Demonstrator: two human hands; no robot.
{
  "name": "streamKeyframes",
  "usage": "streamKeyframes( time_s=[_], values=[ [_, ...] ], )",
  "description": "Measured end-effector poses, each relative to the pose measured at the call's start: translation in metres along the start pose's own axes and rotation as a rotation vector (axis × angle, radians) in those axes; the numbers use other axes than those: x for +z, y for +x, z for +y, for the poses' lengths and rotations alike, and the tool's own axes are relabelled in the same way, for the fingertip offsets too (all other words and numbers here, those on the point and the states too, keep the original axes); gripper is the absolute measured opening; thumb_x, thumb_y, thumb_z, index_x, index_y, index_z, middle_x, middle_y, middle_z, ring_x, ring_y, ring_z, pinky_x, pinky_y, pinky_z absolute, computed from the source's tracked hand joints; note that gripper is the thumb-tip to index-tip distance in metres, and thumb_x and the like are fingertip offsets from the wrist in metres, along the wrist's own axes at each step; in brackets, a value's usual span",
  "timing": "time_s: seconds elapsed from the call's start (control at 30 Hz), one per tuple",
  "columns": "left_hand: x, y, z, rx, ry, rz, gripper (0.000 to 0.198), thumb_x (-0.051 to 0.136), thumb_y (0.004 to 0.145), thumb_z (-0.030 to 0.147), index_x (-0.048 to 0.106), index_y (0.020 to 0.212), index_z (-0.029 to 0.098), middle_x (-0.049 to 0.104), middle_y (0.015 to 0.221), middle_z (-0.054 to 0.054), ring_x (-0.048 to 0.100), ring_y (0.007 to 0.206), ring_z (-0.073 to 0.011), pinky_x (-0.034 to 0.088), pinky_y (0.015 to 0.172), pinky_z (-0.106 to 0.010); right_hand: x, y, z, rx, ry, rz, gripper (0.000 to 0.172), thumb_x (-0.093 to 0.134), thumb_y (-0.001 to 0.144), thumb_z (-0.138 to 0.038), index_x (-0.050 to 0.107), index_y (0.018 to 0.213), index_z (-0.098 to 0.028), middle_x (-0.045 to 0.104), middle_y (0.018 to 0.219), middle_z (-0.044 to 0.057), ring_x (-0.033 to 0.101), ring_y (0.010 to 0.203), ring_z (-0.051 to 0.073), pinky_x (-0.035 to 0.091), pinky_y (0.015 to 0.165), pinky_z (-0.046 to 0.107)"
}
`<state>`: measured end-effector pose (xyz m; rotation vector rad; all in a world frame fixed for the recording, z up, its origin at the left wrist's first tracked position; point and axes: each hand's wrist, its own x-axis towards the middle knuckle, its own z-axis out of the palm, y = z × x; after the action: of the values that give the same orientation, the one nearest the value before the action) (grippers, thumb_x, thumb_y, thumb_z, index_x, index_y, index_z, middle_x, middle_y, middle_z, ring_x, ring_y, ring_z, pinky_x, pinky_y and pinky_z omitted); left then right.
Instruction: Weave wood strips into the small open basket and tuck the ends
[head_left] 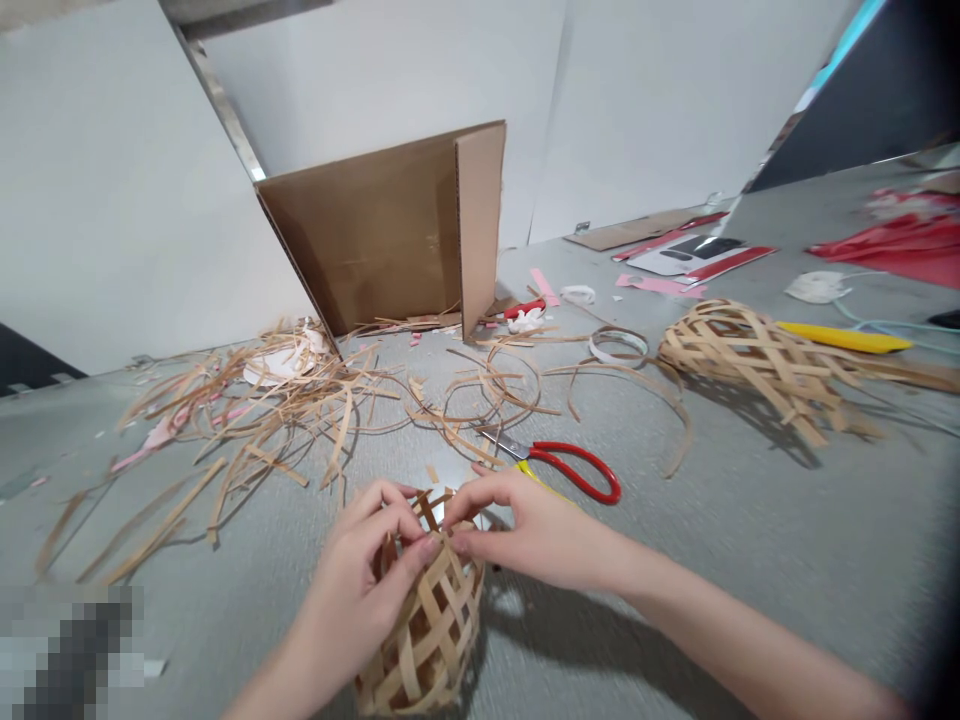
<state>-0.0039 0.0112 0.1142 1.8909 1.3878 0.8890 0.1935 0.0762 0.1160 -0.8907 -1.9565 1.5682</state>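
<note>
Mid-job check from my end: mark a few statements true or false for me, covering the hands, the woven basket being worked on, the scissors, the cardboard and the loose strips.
1. The left hand and the right hand both grip the basket. True.
2. The scissors are held in the left hand. False: they lie on the table, just beyond the right hand.
3. Loose strips lie scattered on the table beyond the hands. True.
4. The cardboard lies flat under the basket. False: it stands upright at the back, against the white wall.
5. Another woven piece lies on the right side of the table. True.
</note>
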Motion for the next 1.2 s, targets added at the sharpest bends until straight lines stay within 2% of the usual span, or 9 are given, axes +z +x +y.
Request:
streamKeyframes(
  time_s=[0.13, 0.27, 0.43, 0.6, 0.77, 0.87, 1.03, 1.1, 1.2],
  values=[
    [0.000, 0.000, 0.002, -0.008, -0.048, -0.006, 0.023, 0.054, 0.093, 0.028, 0.056, 0.071, 0.022, 0.055, 0.084, 0.000, 0.056, 0.103, -0.0187, 0.041, 0.089, -0.031, 0.006, 0.000, 0.001, -0.013, 0.005, 0.009, 0.007, 0.065, 0.074, -0.016, 0.070, 0.073, -0.019, 0.065, 0.071, -0.003, 0.059, 0.074, 0.015, 0.045, 0.085, 0.033],
    [-0.002, 0.002, 0.004, -0.032, -0.079, -0.016, 0.024, 0.056, 0.092, 0.030, 0.058, 0.070, 0.022, 0.055, 0.083, 0.000, 0.057, 0.103, -0.0189, 0.042, 0.088, -0.030, 0.008, 0.000, 0.002, -0.017, 0.023, 0.004, 0.009, 0.063, 0.074, -0.013, 0.069, 0.071, -0.020, 0.061, 0.065, -0.005, 0.056, 0.068, 0.014, 0.046, 0.082, 0.032],
    [-0.003, 0.004, 0.005, -0.062, -0.100, -0.021, 0.025, 0.056, 0.091, 0.033, 0.058, 0.069, 0.021, 0.054, 0.082, -0.001, 0.057, 0.104, -0.0206, 0.042, 0.087, -0.031, 0.007, 0.000, 0.005, -0.014, 0.022, 0.036, 0.005, 0.068, 0.072, -0.018, 0.071, 0.070, -0.021, 0.062, 0.067, -0.005, 0.056, 0.071, 0.014, 0.040, 0.098, 0.039],
    [0.000, 0.004, 0.003, -0.081, -0.092, -0.022, 0.026, 0.055, 0.091, 0.033, 0.056, 0.068, 0.021, 0.054, 0.083, -0.002, 0.056, 0.104, -0.0219, 0.041, 0.087, -0.032, 0.010, 0.003, 0.008, 0.008, 0.047, 0.038, 0.008, 0.067, 0.072, -0.014, 0.070, 0.068, -0.021, 0.064, 0.066, -0.005, 0.061, 0.076, 0.016, 0.047, 0.087, 0.035],
    [0.000, 0.005, 0.000, -0.067, -0.065, -0.032, 0.024, 0.052, 0.093, 0.031, 0.054, 0.070, 0.021, 0.054, 0.085, -0.002, 0.055, 0.104, -0.0220, 0.041, 0.091, -0.035, 0.012, 0.004, 0.003, 0.038, 0.031, 0.053, 0.007, 0.069, 0.073, -0.013, 0.072, 0.071, -0.020, 0.066, 0.071, -0.003, 0.062, 0.076, 0.015, 0.048, 0.078, 0.030],
    [-0.001, 0.006, -0.001, -0.014, -0.011, -0.003, 0.022, 0.050, 0.093, 0.031, 0.053, 0.073, 0.021, 0.054, 0.092, -0.004, 0.053, 0.105, -0.0222, 0.040, 0.095, -0.038, 0.005, 0.004, 0.001, -0.014, 0.017, -0.004, 0.007, 0.069, 0.077, -0.020, 0.075, 0.081, -0.020, 0.070, 0.080, -0.001, 0.062, 0.082, 0.016, 0.047, 0.080, 0.030],
    [-0.004, 0.008, 0.000, -0.033, 0.021, 0.010, 0.020, 0.051, 0.092, 0.030, 0.055, 0.074, 0.022, 0.054, 0.096, -0.004, 0.053, 0.108, -0.0229, 0.040, 0.093, -0.037, -0.018, 0.001, 0.006, -0.044, -0.006, -0.095, 0.034, 0.064, 0.083, -0.026, 0.069, 0.117, -0.020, 0.074, 0.098, 0.005, 0.066, 0.091, 0.019, 0.050, 0.085, 0.034],
    [-0.005, 0.008, 0.000, -0.039, 0.028, 0.015, 0.017, 0.053, 0.090, 0.029, 0.057, 0.076, 0.022, 0.054, 0.097, -0.004, 0.054, 0.106, -0.0230, 0.040, 0.093, -0.037, -0.023, 0.000, 0.005, -0.034, -0.043, -0.081, 0.030, 0.065, 0.081, -0.021, 0.072, 0.110, -0.019, 0.075, 0.095, 0.004, 0.068, 0.089, 0.019, 0.050, 0.084, 0.033],
    [-0.003, 0.007, 0.002, -0.047, 0.007, 0.007, 0.015, 0.053, 0.090, 0.028, 0.060, 0.078, 0.022, 0.055, 0.098, -0.004, 0.055, 0.106, -0.0222, 0.040, 0.094, -0.037, -0.021, 0.000, 0.002, -0.015, -0.082, -0.065, 0.016, 0.066, 0.077, -0.012, 0.077, 0.088, -0.019, 0.076, 0.086, 0.002, 0.068, 0.083, 0.018, 0.050, 0.082, 0.031]
  ],
)
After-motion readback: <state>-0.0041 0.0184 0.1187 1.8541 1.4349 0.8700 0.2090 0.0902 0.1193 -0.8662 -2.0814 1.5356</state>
